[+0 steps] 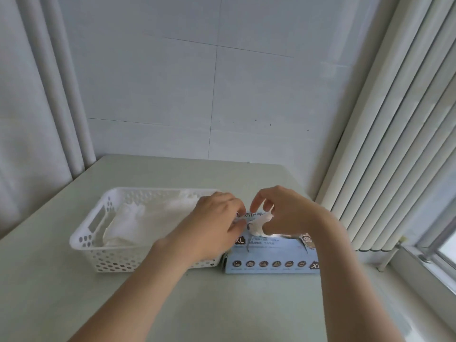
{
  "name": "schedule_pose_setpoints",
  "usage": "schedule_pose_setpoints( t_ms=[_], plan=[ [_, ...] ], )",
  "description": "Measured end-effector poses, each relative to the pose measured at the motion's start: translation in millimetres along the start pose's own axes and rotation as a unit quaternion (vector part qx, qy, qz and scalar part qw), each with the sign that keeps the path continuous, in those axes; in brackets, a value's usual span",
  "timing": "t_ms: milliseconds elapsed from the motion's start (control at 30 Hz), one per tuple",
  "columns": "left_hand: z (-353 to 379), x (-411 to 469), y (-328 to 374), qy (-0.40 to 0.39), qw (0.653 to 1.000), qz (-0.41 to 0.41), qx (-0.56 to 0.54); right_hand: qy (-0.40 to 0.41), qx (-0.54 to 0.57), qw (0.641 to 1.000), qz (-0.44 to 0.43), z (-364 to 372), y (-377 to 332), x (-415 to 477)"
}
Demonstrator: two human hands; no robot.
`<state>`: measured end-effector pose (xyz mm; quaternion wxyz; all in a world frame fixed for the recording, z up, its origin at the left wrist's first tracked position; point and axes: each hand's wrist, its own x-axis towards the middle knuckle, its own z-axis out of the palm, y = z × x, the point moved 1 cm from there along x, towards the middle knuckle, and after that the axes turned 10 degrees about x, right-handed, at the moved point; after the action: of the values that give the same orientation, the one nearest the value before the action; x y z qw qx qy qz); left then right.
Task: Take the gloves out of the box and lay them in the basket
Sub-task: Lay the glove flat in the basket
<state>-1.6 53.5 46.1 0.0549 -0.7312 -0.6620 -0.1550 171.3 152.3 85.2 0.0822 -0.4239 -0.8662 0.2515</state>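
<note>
Just above the pale blue cardboard glove box (271,264), both hands meet on one crumpled white disposable glove (259,224) rising from its top slot. The right hand (283,211) pinches the glove's upper part between thumb and fingers. The left hand (217,218), blurred, pinches its nine o'clock edge. A white perforated plastic basket (84,240) sits just beside the box at nine o'clock on the pale green desk (222,304), with flat white gloves (138,223) lying inside.

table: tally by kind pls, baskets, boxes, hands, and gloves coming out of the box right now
white basket: 1
blue box: 1
hands: 2 (left hand, right hand)
glove coming out of the box: 1
total: 5
The white pile in the basket is too bunched to count as single gloves.
</note>
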Motion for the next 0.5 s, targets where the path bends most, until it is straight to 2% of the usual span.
schedule_pose_setpoints(
  t_ms=[233,500],
  plan=[
    [29,0,12,-0.021,0.999,0.020,0.035,0.120,-0.039,0.992,-0.022,3,7,15],
    [34,-2,11,-0.058,0.996,0.028,0.066,0.147,-0.079,0.986,-0.008,4,18,26]
  ],
)
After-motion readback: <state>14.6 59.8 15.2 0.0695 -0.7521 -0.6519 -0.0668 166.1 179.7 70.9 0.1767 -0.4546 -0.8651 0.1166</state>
